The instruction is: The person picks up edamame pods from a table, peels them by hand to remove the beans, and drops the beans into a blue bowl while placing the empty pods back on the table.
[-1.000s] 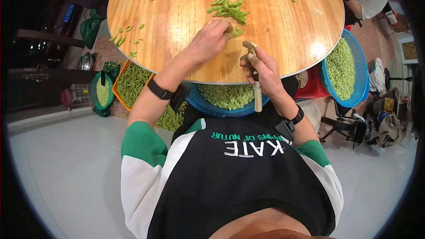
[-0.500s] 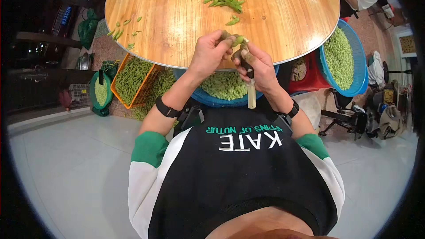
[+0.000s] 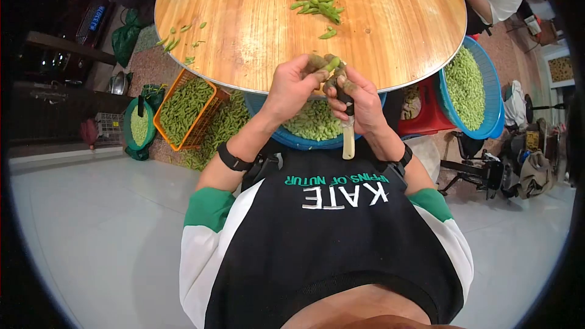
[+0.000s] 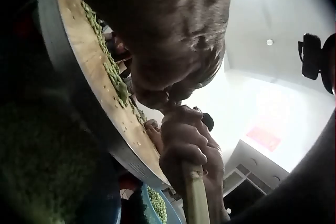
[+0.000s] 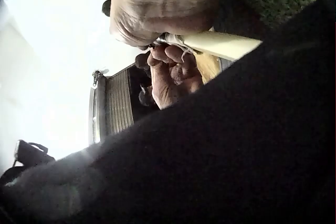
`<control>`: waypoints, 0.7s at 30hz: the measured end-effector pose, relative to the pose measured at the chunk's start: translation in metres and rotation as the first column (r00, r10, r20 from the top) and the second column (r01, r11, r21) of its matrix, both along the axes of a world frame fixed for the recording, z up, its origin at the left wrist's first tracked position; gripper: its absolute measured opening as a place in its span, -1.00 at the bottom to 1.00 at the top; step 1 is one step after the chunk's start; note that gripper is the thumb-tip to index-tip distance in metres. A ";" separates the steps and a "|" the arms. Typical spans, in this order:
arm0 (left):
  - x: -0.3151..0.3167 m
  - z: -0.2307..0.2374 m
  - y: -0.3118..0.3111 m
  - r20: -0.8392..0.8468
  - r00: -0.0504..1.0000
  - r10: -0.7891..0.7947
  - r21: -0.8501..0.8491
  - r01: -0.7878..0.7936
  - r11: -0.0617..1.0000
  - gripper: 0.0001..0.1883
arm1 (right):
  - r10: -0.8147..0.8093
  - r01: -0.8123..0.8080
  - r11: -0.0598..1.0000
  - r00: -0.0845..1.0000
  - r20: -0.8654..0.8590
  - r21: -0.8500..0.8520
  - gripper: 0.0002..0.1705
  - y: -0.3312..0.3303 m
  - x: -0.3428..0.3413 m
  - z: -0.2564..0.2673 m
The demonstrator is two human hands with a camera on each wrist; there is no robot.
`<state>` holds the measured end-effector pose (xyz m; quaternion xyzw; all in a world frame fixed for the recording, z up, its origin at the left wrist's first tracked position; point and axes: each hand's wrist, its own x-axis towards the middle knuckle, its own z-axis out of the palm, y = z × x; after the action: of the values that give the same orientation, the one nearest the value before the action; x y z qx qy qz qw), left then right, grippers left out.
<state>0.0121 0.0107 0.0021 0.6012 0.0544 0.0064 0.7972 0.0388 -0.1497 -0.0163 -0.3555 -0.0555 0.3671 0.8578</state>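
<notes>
Near the table's front edge, the left hand (image 3: 291,88) pinches a green pod (image 3: 332,64) between thumb and fingers. Close beside it, the right hand (image 3: 361,99) grips a tool with a pale handle (image 3: 348,141) that points down toward the body; its upper end is mostly covered by the fingers. The fingertips of both hands meet around the pod. In the left wrist view the right hand (image 4: 188,148) curls round the same pale handle (image 4: 197,198). A single pod (image 3: 328,33) and a small pile of pods (image 3: 318,6) lie on the table beyond the hands.
Below the hands, a blue basket of shelled beans (image 3: 314,123) stands under the edge of the round table (image 3: 256,36). An orange crate of pods (image 3: 185,109) is at the left, a blue basket (image 3: 466,88) and red container (image 3: 426,113) at the right. Other people sit across the table.
The left hand has come back from the pods on the table toward the body with a pod and now meets the right hand. The right hand keeps its grip on the pale-handled tool.
</notes>
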 end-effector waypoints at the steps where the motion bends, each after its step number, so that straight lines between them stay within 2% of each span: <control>1: 0.003 -0.007 0.008 -0.029 0.999 -0.042 0.039 0.043 0.998 -0.90 | 0.018 -0.018 1.000 1.000 -0.003 0.004 -0.69 0.000 -0.001 0.000; 5: 0.003 -0.013 0.018 -0.064 0.987 -0.150 0.077 0.155 0.985 -0.93 | 0.021 -0.021 1.000 1.000 -0.014 0.004 -0.65 0.001 -0.002 0.001; 7: 0.001 -0.013 0.015 -0.004 0.993 -0.121 0.133 0.120 0.984 -0.93 | 0.058 -0.056 0.995 0.998 -0.024 0.084 -0.62 -0.002 -0.001 0.000; 9: 0.000 -0.013 0.015 0.059 0.994 -0.096 0.189 0.083 0.978 -0.93 | 0.070 -0.068 0.994 0.997 -0.020 0.081 -0.66 -0.005 0.000 0.003; 11: 0.002 -0.015 0.016 0.192 0.977 -0.097 0.410 0.010 0.912 -0.91 | 0.082 -0.080 0.994 0.997 -0.016 0.076 -0.71 -0.005 0.000 0.007; 12: 0.002 -0.014 0.016 0.191 0.977 -0.098 0.409 0.011 0.913 -0.91 | 0.066 -0.066 0.997 0.998 -0.005 0.048 -0.71 -0.005 0.000 0.008; 14: 0.002 -0.011 0.019 0.232 0.964 -0.131 0.537 -0.014 0.844 -0.91 | 0.052 -0.052 0.998 0.999 0.008 0.023 -0.72 -0.004 0.000 0.010; 18: 0.006 -0.015 0.021 0.244 0.957 -0.156 0.508 0.011 0.861 -0.91 | 0.020 -0.020 0.999 1.000 0.019 -0.031 -0.71 -0.004 0.000 0.008; 19: 0.010 -0.015 0.025 0.115 0.973 -0.200 0.306 0.157 0.939 -0.90 | 0.018 -0.017 0.999 1.000 0.025 -0.043 -0.69 -0.004 0.001 0.007; 20: 0.012 -0.015 0.027 -0.002 0.963 -0.269 0.072 0.268 0.961 -0.89 | 0.019 -0.018 0.999 1.000 0.024 -0.041 -0.69 -0.005 0.003 0.006; 21: 0.013 -0.014 0.028 -0.003 0.963 -0.268 0.074 0.268 0.961 -0.89 | 0.080 -0.079 0.996 0.997 -0.009 0.027 -0.72 -0.008 0.005 0.004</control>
<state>0.0253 0.0387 -0.0120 0.6320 -0.0305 -0.0975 0.7682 0.0442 -0.1580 -0.0126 -0.3397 -0.0703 0.4020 0.8474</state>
